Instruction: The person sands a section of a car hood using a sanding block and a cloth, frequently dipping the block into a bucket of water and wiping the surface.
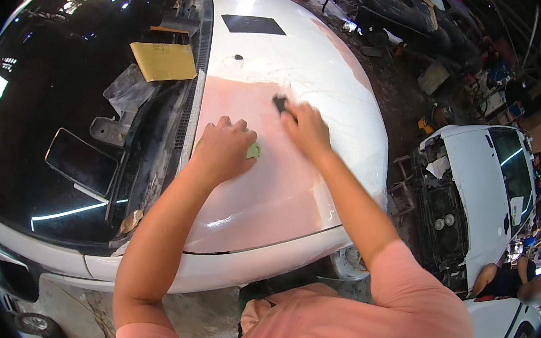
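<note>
left hand point(222, 149) clutches a pale green cloth point(253, 150); right hand point(306, 128) grips what may be a dark sanding block point(280, 104) on the white car bonnet point(313, 67). uneven pressure could gouge the pink filler patch point(266, 189).

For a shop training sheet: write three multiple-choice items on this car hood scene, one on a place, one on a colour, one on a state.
1. Where does the yellowish sheet of sandpaper lie?
A. on the dark windshield
B. on the floor
C. under the left hand

2. What colour is the broad filler patch on the white car hood?
A. blue
B. pale pink
C. black

3. How is the small dark sanding block held?
A. lying loose on the hood
B. pressed to the hood under the right hand's fingertips
C. lifted high in the air

Answers:
1 A, the sheet rests on the glass near the wipers.
2 B, the patch around both hands is pale pink.
3 B, the right hand bears down on it, while the left hand holds a light green pad against the hood.
</note>
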A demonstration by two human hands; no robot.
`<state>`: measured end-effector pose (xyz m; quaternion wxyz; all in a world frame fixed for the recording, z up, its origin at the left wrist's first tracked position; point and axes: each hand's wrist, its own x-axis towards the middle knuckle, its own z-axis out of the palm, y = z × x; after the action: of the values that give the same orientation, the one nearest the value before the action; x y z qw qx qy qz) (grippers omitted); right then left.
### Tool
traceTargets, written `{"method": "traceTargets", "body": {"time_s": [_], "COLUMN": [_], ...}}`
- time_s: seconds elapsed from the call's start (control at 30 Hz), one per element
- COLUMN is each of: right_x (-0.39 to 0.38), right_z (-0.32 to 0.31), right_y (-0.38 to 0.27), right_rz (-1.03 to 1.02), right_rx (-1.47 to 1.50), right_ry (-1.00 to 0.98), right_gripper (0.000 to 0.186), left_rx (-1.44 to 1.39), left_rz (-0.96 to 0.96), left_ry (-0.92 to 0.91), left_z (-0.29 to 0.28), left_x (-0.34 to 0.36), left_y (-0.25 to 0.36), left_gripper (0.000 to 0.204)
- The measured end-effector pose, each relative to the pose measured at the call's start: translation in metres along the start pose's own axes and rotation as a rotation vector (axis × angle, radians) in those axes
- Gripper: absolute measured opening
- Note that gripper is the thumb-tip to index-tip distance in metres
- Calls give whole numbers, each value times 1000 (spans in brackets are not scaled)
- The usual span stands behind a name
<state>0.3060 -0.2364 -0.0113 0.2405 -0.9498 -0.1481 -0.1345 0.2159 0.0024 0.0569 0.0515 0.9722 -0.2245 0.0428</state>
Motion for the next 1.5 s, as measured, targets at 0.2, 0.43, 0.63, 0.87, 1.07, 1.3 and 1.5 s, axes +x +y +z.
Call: {"method": "traceTargets", "body": {"time_s": [0.2,0.43,0.63,0.87,1.07,1.3,1.5], "right_x": [-80,41,-104,56,-82,58,-94], "right_z": [-17,5,-31,0,-19,-4,-17], "right_y": [-8,2,-25,9,-27,21,-26], "right_rz": [-153,-23,-247,14,-110,81,-156], "right_rx": [144,46,193,-17,66,-5,89], "right_ry": [-61,58,-101,79,-56,114,-31], "right_gripper": [36,38,34,40,38,40,37], "left_rx": [30,6,-89,-64,-64,-45,-44], "left_rz": [-14,34,-51,41,-17,35,-13], "left_ry": [-76,-55,69,34,17,-1,22], "left_z": [-2,-9,1,-5,3,-10,1], "left_x": [-1,9,3,10,-5,11,-5], "left_y": [1,9,-6,11,-1,20,0], "left_gripper": [38,36,34,35,36,35,36]}}
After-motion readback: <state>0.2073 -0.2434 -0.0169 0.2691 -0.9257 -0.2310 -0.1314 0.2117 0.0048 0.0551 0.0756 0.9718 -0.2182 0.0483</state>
